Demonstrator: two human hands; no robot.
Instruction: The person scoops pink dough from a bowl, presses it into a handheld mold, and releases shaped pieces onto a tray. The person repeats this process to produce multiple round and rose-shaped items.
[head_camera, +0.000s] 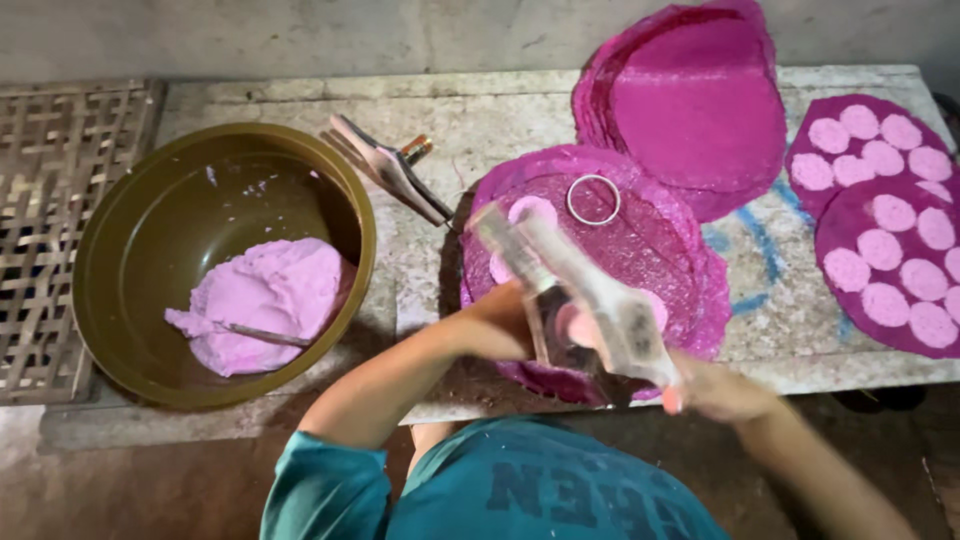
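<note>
Head view: I am gripping a flat paddle (575, 295) in my right hand (715, 390), its long axis slanting up-left over the magenta mat (650, 250), while my left hand (500, 325) is steadying beside it, its closure unclear.

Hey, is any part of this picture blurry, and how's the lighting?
In the head view, the flat tool in the right hand is smeared by motion blur, as is the left hand; the bowl, ring and pink discs are sharp. Light is even on the slab, dim toward the floor.
</note>
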